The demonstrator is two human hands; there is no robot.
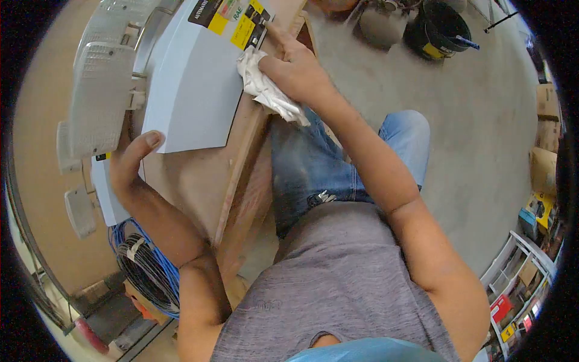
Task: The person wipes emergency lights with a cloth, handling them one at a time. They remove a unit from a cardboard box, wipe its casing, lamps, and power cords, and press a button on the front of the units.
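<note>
A white casing (202, 84) with a yellow-and-black label (238, 21) lies tilted on the wooden workbench (187, 187). My left hand (136, 154) grips the casing's near left corner, thumb on top; the other fingers are mostly hidden behind it. My right hand (295, 66) is closed on a crumpled white cloth (265, 87) at the casing's right edge. Its fingertips reach toward the label, and whether they touch it is hard to tell. Clear ribbed lamp covers (102, 90) stand along the casing's left side.
Coiled black and blue cable (148, 265) sits below my left forearm. On the floor ahead stands a black bucket (431, 30). A light metal rack or ladder (506, 259) and cardboard boxes (546, 133) line the right side. The workbench edge (241, 163) runs close by my legs.
</note>
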